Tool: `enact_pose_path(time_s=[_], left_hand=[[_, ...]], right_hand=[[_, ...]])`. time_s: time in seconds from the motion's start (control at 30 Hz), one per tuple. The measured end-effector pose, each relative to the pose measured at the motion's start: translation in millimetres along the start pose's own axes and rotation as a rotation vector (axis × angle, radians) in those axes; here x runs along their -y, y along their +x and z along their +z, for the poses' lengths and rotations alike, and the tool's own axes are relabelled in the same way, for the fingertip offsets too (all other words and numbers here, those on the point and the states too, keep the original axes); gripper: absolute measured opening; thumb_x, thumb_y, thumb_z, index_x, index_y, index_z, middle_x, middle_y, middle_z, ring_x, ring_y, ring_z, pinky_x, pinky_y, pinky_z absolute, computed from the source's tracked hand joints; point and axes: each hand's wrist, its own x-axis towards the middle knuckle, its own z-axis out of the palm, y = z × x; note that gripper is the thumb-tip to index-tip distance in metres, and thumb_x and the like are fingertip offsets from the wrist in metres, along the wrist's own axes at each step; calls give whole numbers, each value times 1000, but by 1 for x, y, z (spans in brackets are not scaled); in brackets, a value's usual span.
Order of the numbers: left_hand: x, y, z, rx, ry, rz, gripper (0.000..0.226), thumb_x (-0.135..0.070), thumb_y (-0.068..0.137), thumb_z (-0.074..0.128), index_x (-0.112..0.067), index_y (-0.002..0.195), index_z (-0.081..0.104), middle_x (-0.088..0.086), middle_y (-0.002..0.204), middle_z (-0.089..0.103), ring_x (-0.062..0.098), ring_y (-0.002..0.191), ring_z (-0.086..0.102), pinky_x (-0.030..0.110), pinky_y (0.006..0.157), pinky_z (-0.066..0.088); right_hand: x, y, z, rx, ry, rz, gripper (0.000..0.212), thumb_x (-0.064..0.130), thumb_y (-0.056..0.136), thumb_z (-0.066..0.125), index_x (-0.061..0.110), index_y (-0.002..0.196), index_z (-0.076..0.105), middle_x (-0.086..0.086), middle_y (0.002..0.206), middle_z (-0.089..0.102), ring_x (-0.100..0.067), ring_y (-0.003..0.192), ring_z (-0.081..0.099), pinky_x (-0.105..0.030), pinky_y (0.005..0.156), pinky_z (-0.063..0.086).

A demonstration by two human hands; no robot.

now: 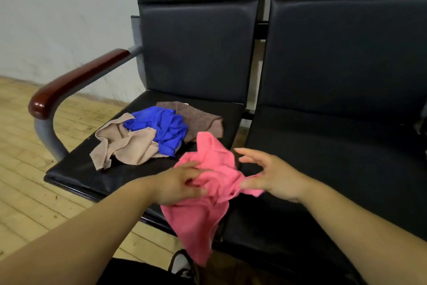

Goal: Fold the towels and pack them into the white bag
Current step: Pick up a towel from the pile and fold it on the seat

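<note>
A crumpled pink towel (208, 206) hangs off the front edge of the left black seat (76, 169). My left hand (178, 183) grips its bunched middle from the left. My right hand (270, 178) is at the towel's right side, thumb on a corner, fingers spread and straight above it. Behind lie a blue towel (164, 129), a beige towel (124, 146) and a brown towel (196, 118), all loose on the same seat. No white bag is in view.
A second black seat (335, 157) stands to the right. A wooden armrest (76, 81) on a grey frame borders the left seat. Wooden floor (23, 146) lies to the left, and my shoe (182, 264) shows below.
</note>
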Motion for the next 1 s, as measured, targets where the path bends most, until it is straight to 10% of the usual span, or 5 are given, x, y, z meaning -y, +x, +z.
enact_pose_path(time_s=[0.1,0.23,0.47,0.67,1.0], left_hand=[[-10,-1,12,-91,-59,-27,66,-68,72,65,-56,134,44,-3,144,49,11,140,36,25,119,26],[-46,6,9,-157,-217,41,45,-27,85,79,-38,125,63,-27,105,72,-8,99,65,11,88,48],[-169,79,23,27,-499,252,44,4,87,73,-21,123,69,2,116,75,8,104,69,24,91,55],[-245,150,64,-216,-115,325,57,-15,85,77,-29,138,60,-5,131,55,12,125,53,20,106,40],[-250,127,119,-156,153,476,36,-33,91,70,-34,127,66,-13,121,59,11,118,52,33,103,45]], right_hand=[[-5,7,21,92,-103,-18,75,11,76,88,33,140,56,18,116,66,18,88,61,-8,81,47],[-13,-12,-10,52,-145,59,56,16,74,89,39,117,63,-7,93,76,-5,73,63,-21,70,49],[-40,-125,-129,-231,-130,222,49,9,75,87,28,114,66,-8,88,77,-15,76,69,-31,73,50],[-83,-189,-183,-606,-99,302,36,7,80,83,15,111,65,0,78,75,-13,67,67,-28,64,49],[-111,-220,-165,-493,-717,153,32,37,77,75,33,108,67,11,106,62,-12,99,59,-28,89,48]])
